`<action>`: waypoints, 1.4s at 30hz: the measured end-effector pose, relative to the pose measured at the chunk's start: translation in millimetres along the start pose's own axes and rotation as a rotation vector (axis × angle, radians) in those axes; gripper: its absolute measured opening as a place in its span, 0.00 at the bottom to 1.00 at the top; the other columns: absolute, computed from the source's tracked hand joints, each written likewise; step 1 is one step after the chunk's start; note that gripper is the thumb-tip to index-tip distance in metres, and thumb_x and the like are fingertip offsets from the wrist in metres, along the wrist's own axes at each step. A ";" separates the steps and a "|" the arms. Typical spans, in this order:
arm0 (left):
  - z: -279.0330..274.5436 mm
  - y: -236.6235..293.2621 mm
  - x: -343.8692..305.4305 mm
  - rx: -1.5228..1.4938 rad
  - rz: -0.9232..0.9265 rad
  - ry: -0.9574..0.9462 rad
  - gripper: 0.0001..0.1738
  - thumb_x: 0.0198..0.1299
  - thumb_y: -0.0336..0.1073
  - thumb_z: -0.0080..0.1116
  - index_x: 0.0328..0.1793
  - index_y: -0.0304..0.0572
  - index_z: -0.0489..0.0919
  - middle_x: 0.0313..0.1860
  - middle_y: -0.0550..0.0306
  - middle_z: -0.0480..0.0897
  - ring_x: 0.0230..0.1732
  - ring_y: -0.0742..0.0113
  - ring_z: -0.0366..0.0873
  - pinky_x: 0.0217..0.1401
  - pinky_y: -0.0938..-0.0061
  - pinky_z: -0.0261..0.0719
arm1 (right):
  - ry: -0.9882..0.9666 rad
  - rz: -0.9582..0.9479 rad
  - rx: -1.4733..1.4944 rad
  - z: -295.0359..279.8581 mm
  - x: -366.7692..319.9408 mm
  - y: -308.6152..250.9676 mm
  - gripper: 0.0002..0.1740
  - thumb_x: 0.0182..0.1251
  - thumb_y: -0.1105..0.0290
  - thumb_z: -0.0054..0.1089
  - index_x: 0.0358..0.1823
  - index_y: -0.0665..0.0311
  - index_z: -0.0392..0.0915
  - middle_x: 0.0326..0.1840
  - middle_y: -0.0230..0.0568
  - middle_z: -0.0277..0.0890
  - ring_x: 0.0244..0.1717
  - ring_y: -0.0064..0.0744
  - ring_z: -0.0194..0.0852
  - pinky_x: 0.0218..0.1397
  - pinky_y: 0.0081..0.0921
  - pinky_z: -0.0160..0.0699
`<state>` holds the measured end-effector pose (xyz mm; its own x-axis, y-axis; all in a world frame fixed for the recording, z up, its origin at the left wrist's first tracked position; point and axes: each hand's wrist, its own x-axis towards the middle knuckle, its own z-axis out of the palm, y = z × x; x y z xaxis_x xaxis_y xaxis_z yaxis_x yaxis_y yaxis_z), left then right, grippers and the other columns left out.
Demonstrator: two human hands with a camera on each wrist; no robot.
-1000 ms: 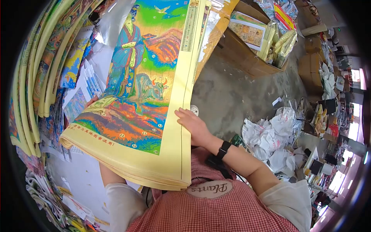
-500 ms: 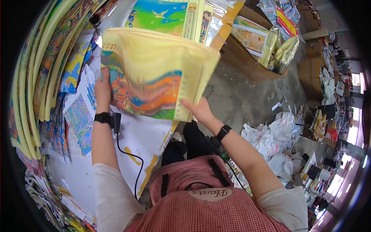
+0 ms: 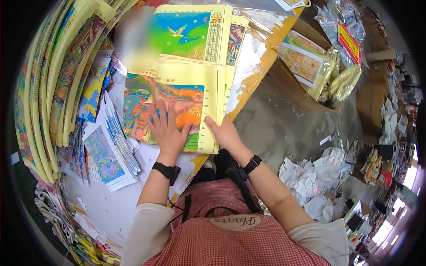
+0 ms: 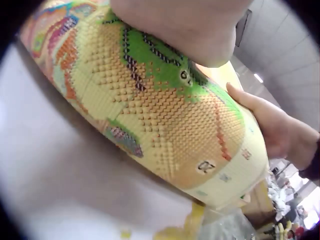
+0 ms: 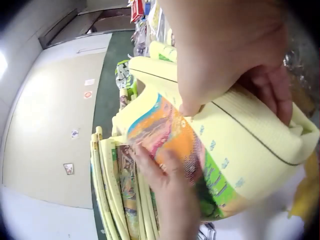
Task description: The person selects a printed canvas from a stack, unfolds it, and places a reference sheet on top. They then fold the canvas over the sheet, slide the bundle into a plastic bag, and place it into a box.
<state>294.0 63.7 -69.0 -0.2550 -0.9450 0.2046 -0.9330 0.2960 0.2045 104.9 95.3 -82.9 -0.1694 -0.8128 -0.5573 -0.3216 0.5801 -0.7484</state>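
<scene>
A folded printed cross-stitch cloth (image 3: 182,104) lies at the table edge in front of me, its yellow margin to the right. My left hand (image 3: 167,133) rests on its orange and green picture with fingers spread. At the right margin my right hand (image 3: 225,133) grips the folded edge, thumb on top and fingers curled underneath, as the right wrist view shows. Beyond the fold, a blue and green part with a white bird (image 3: 177,32) shows. In the left wrist view the layers (image 4: 170,135) bulge up under the heel of my left hand.
Long yellow-edged cloths (image 3: 49,97) hang in a bundle at the left. Printed sheets (image 3: 106,150) lie beside them on the white table (image 3: 97,204). To the right stand a cardboard box (image 3: 284,84) with packets and crumpled white bags (image 3: 306,177) on the floor. A blur covers the upper left.
The cloth was held up showing a robed figure and an ox. Its lower part has since been folded away from me and laid down. My left hand moved from its left edge onto it.
</scene>
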 end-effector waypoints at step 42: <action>12.1 -180.5 215.7 -0.312 -0.568 -0.572 0.27 0.56 0.56 0.61 0.44 0.36 0.76 0.36 0.37 0.81 0.42 0.40 0.79 0.42 0.55 0.73 | -0.372 -1.226 -0.889 -95.0 167.2 -110.4 0.42 0.50 0.59 0.71 0.67 0.63 0.64 0.70 0.56 0.56 0.72 0.63 0.48 0.70 0.53 0.56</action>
<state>404.4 -195.2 -73.3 0.0622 -0.8611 -0.5046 -0.8666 -0.2973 0.4006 23.5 -109.7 -59.3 0.7885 -0.6124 0.0570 -0.5358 -0.7295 -0.4251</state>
